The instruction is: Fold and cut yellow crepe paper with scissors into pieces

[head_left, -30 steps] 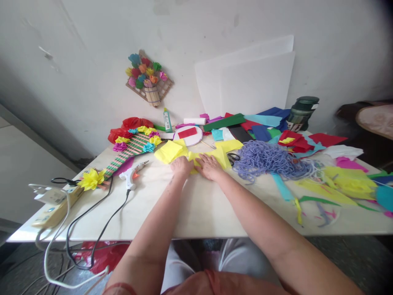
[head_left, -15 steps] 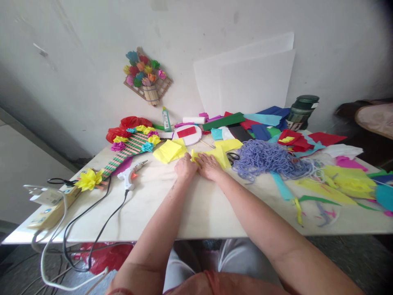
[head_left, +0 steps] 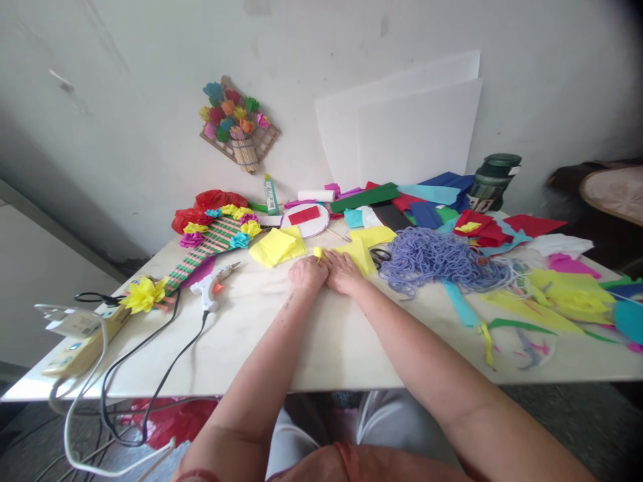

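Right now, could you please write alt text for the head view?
Two hands, left and right, press side by side on yellow paper on a table, with a glue gun left and purple yarn right.

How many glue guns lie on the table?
1: the white plastic glue gun with orange trigger lies left of the left hand. Others may hide under the paper.

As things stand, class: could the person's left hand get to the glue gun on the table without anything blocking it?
Probably yes. The left hand rests on the yellow paper, and only bare table lies between it and the glue gun.
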A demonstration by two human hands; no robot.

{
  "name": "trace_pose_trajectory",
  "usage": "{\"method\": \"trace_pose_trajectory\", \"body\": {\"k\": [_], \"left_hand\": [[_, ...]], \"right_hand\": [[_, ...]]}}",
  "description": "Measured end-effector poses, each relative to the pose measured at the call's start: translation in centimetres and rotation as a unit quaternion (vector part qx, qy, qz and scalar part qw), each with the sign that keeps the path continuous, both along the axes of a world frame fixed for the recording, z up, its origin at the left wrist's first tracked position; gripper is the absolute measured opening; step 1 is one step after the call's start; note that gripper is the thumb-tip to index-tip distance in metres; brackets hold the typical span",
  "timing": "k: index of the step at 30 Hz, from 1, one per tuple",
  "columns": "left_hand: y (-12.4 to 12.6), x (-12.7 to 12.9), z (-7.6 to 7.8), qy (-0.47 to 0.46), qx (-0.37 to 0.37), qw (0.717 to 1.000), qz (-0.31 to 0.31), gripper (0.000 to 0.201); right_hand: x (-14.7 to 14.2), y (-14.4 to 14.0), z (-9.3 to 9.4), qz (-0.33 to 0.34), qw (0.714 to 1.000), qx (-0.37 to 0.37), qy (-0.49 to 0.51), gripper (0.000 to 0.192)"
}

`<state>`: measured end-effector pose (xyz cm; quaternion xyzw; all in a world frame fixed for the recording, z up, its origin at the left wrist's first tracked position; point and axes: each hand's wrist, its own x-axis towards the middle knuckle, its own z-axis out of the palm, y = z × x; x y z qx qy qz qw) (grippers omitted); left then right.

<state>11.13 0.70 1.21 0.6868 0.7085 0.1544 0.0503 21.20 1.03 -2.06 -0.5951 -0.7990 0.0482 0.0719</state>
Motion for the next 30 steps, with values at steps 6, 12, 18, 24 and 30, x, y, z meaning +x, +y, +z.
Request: {"method": "trace_pose_trajectory", "body": {"k": [6,12,18,24,30], "left_hand": [[-0.5,0.3,0.5,0.02,-0.02,0.999,-0.02,0.054],[-0.5,0.4,0.3,0.043,-0.027,0.997,-0.05,0.064],[-0.6,0.4,0.6,0.105,-0.037,0.989,-0.093,0.06],[-1.8,0.4,2.3,0.167,-0.092,0.972,-0.134,0.061],[-3.1,-0.4,3.6,0.221,-0.149,0.947,-0.178,0.052]], "right_hand": [[-0.2,0.0,0.2,-0.015,1.0,-0.015,0.005,0.06],[-0.1,0.0,0.2,-0.018,1.0,-0.015,0.018,0.065],[0.3,0.0,0.2,0.004,1.0,-0.012,-0.004,0.06],[0.3,-0.1,0.4,0.012,1.0,-0.013,-0.017,0.063],[0.5,-0.1,0.6,0.019,0.999,-0.028,-0.008,0.063]]}}
